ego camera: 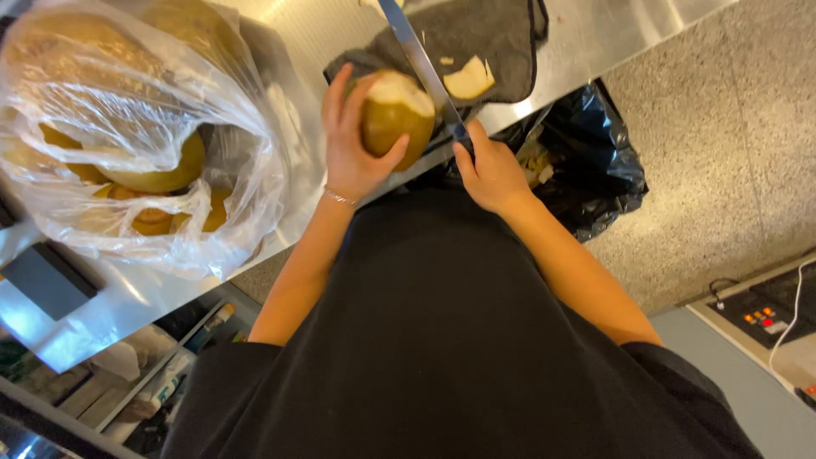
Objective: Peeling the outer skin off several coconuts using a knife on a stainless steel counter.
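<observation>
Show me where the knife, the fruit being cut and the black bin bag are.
knife [416,53], head view, on the middle of the blade.
fruit [393,119], head view, on its yellow-green skin below the cut top.
bin bag [608,166], head view, on its crumpled black side.

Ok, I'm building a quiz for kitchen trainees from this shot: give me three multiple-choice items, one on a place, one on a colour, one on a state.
1. Where does the cut-off piece of peel lie?
A on the grey cloth
B in the clear bag
C on the floor

2. What colour is the bin liner?
A white
B black
C blue

3. What state is the fruit in the left hand in?
A whole
B halved
C partly peeled

Answers: 1 A, it rests on the cloth beside the knife; 2 B, it is glossy black; 3 C, the top is bare white while the right hand holds the knife against it.
</observation>
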